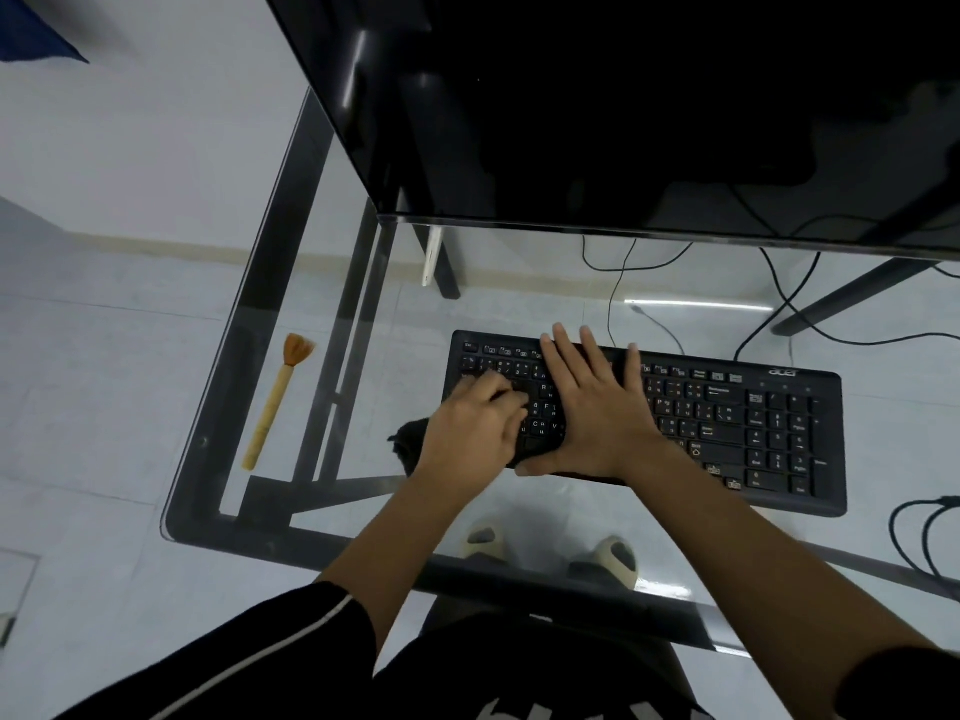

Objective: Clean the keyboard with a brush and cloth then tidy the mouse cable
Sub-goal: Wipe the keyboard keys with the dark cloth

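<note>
At the left of the frame, your brush [276, 402] lay flat on the glass desk [363, 407], bristles toward the top, well apart from the keyboard and untouched by either hand.

Left of centre, your left hand [475, 423] rested on the left end of the keyboard [727, 423], fingers curled down and bunched. A dark cloth [410, 439] protruded from under that hand, over the keyboard's left edge and onto the glass; the fingers appeared closed on it, though the grip itself was hidden beneath the hand.

At centre, your right hand [592, 402] lay flat on the keys just beside the left hand, fingers spread wide and straight, tips reaching the keyboard's far edge, thumb along the near edge. It held nothing.

The keyboard sat at centre right on the glass, slightly angled, its right half uncovered.

Toward the right, several black cables [789, 298] ran under the raised dark shelf [623, 122] filling the upper frame. A looped cable [919, 532] showed at the lower right edge; I could not tell whether it belonged to the mouse.
</note>
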